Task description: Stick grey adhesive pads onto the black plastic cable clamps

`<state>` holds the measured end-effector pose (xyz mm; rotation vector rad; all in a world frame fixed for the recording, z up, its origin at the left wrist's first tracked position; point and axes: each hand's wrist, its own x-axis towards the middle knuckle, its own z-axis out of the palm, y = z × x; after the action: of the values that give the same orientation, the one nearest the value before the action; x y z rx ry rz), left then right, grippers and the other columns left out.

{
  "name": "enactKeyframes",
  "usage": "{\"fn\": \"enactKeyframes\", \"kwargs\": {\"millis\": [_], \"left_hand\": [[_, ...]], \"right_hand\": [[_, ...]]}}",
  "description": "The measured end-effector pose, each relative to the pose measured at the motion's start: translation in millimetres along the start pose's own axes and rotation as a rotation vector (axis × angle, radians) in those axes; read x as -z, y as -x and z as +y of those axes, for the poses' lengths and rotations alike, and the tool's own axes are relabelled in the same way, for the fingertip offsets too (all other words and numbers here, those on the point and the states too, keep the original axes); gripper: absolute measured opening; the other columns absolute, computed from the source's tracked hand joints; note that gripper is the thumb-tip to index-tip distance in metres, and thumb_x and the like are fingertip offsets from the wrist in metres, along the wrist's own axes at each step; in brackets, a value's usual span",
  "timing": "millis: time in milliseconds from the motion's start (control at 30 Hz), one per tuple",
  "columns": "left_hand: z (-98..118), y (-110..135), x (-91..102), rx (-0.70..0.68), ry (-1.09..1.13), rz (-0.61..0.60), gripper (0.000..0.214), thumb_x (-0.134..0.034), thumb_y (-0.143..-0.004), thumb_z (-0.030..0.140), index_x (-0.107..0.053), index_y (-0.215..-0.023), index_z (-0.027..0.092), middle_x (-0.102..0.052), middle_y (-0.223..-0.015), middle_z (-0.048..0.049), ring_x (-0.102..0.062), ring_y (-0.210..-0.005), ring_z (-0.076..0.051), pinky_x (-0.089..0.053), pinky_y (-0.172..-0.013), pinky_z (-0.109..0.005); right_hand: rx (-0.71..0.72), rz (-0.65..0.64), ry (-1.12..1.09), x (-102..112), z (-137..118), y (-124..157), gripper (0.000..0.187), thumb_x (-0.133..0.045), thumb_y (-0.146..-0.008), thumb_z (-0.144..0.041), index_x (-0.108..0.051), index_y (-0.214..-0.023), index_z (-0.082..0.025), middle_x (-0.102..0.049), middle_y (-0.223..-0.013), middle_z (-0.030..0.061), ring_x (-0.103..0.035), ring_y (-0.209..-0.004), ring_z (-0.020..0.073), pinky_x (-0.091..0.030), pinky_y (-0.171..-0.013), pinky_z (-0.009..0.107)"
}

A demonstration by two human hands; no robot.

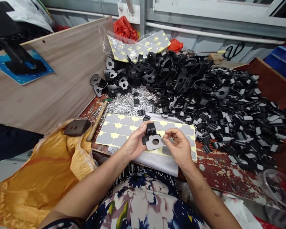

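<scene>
The left hand [135,142], near the centre of the frame, is curled with thumb and fingers closed around a black clip [151,128]. A grey pad with a round hole [150,146] shows on the clip's lower part. The right hand [181,149], just to its right, has thumb and forefinger brought together at the pad's edge, apparently pinching it, the other fingers loosely bent. The pad looks nearly in place on this piece, though whether it is fully stuck down cannot be told.

Beneath the hands, a backing sheet [128,121] carries rows of grey pads, most apparently unused, over a silvery cloth [165,164]. Just beyond lie loose metal pins [133,105], with a hammer [97,121] at their left.

At upper centre, a heap of larger black parts [181,78] covers the surface [219,173]; several at its left end bear holed grey pads, while many show none on the side in view. Smaller black clips [243,127], many with grey faces, fill the right. Judging by these piles, much handling remains. Another pad sheet [143,47] lies in clear plastic at the top, seemingly in reserve.
</scene>
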<state>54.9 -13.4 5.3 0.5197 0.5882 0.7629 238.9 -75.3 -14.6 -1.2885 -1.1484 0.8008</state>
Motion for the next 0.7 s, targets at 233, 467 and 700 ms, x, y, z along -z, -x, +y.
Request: {"fn": "enactKeyframes", "kwargs": {"millis": [233, 467, 700], "left_hand": [[-7.2, -5.0, 0.8, 0.011, 0.017, -0.069, 0.044, -0.071, -0.092, 0.053, -0.063, -0.127, 0.027, -0.060, -0.111, -0.0086, -0.061, -0.087, -0.023, -0.062, -0.069, -0.041], [-7.4, -4.4, 1.1, 0.017, 0.036, -0.044, 0.043, -0.071, -0.093, 0.052, -0.063, -0.127, 0.026, -0.059, -0.106, -0.0083, -0.056, -0.084, -0.020, -0.062, -0.072, -0.041], [-5.8, -1.6, 0.2, 0.012, 0.034, -0.039, 0.044, -0.074, -0.091, 0.046, -0.063, -0.130, 0.027, -0.058, -0.107, -0.0078, -0.056, -0.084, -0.019, -0.062, -0.074, -0.040]], "right_hand": [[0.031, 0.026, 0.023, -8.4, 0.3, -3.1, 0.014, -0.074, -0.085, -0.022, -0.069, -0.098, -0.025, -0.070, -0.089, 0.0005, -0.066, -0.088, 0.0186, -0.054, -0.087, 0.036], [0.057, 0.034, 0.068, -10.1, 5.0, -4.6, 0.011, -0.073, -0.086, -0.023, -0.070, -0.097, -0.025, -0.070, -0.090, 0.0015, -0.066, -0.089, 0.0194, -0.054, -0.086, 0.036], [0.126, 0.030, 0.181, -10.3, 2.8, 0.2, 0.009, -0.069, -0.091, -0.020, -0.068, -0.098, -0.025, -0.071, -0.092, 0.0014, -0.067, -0.089, 0.0196, -0.055, -0.087, 0.036]]}}
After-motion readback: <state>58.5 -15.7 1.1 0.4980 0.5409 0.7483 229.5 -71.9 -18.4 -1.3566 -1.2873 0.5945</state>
